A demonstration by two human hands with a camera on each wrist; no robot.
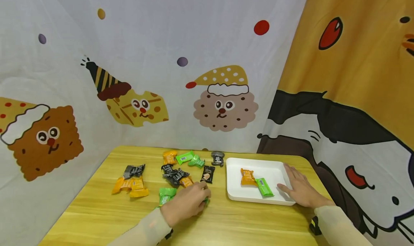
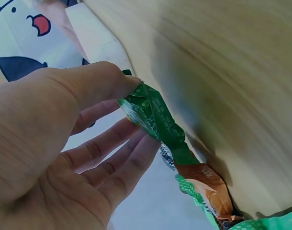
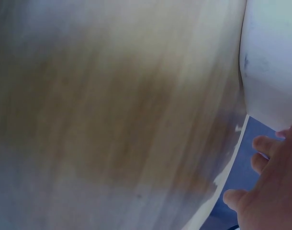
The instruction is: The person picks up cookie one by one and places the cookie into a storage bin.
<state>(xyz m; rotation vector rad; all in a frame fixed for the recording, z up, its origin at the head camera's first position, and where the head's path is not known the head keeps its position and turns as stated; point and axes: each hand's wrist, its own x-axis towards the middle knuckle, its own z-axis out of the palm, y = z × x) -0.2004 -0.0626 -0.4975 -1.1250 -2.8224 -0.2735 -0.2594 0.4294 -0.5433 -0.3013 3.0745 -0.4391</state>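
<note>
My left hand (image 1: pixel 187 203) pinches a green-wrapped snack packet (image 2: pixel 148 111) between thumb and fingertips, low over the table. In the head view the hand covers most of that packet. The right hand (image 1: pixel 302 189), fingers extended, rests at the right rim of a white tray (image 1: pixel 234 167), with the thumb reaching over the rim. Inside the tray lie an orange packet (image 1: pixel 248 177) and a bright green packet (image 1: pixel 264 187). Beside the left hand sits another green packet (image 1: pixel 166 195), and an orange one (image 1: pixel 186 181) lies just beyond its knuckles.
Black packets (image 1: pixel 174 175), a brown-black packet (image 1: pixel 207 174) and a dark grey one (image 1: pixel 217 158) lie left of the tray. Farther back are green packets (image 1: pixel 185 157) and an orange one (image 1: pixel 169 157). Another orange and black cluster (image 1: pixel 138 186) sits left. Patterned cloth (image 1: pixel 145 41) hangs behind the wooden table (image 1: pixel 233 224).
</note>
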